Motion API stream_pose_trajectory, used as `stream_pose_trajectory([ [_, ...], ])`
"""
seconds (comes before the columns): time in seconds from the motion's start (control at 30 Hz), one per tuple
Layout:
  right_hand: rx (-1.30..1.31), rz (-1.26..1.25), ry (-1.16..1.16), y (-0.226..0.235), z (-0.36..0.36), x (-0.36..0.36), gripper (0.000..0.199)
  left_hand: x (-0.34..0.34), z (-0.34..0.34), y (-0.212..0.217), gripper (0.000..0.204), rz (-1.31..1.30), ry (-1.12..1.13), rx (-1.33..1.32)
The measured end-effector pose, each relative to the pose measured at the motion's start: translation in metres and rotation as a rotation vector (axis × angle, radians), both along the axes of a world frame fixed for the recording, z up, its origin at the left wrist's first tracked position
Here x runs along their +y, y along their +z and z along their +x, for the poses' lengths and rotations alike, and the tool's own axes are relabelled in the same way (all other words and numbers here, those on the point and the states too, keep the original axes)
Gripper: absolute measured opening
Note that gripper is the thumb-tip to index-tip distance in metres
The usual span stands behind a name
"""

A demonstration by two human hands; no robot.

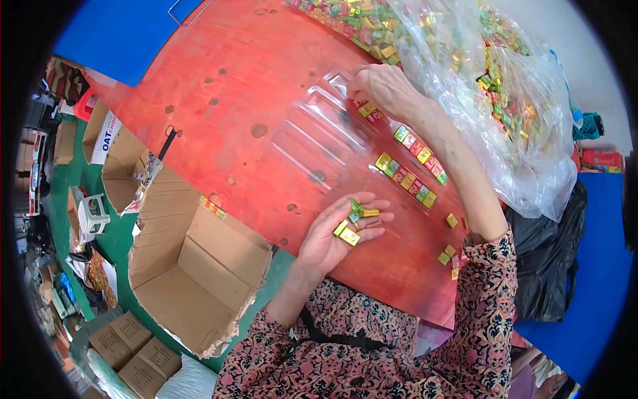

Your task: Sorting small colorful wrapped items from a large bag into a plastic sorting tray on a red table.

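Left hand (335, 233), lower centre of frame: lying palm up, fingers loosely curled, cupping a few small wrapped candies (350, 223) in green and gold foil. Not clenched; the pieces are resting on the palm and fingertips.

Right hand (380, 90), upper centre: reaching across the red table (232, 86), fingers bunched together and pressing down at the far end of a clear plastic tray (319, 136). Whether a piece is pinched in those fingers cannot be told.

The tray is lying at the frame's centre, transparent, with long parallel slots. Rows of square candies (407, 174) in red, green and yellow are sitting in the slots on its right side, just under the right forearm. A few loose pieces (448, 254) are lying near the right elbow, lower right.

Upper right: a large clear plastic bag (512, 113) is bulging with the same mixed-colour candies, slumping over the table edge. Beneath it, a black bag (548, 259).

Lower left: an open brown cardboard box (193, 272), flaps spread, is standing beside the table. Further left, smaller cartons (136, 352), closed, plain brown. A blue sheet (126, 33) is showing at the upper left.
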State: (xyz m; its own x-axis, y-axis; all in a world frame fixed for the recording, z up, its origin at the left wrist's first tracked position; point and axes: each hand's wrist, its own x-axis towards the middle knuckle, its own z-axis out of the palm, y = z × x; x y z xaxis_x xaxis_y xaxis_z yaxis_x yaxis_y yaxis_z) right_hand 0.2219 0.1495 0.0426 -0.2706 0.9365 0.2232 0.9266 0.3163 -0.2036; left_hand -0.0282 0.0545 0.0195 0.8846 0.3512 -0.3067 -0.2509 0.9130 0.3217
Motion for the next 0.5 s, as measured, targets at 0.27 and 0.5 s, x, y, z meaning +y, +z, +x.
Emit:
stream_pose_trajectory([
  [0.27,0.217,0.175,-0.023,-0.001,0.007,-0.017,0.009,-0.001,0.002,-0.001,0.041,-0.001,0.007,0.001],
  [0.5,0.384,-0.313,-0.272,0.019,0.004,-0.058,0.016,-0.002,0.002,-0.004,0.044,-0.081,0.027,-0.018],
])
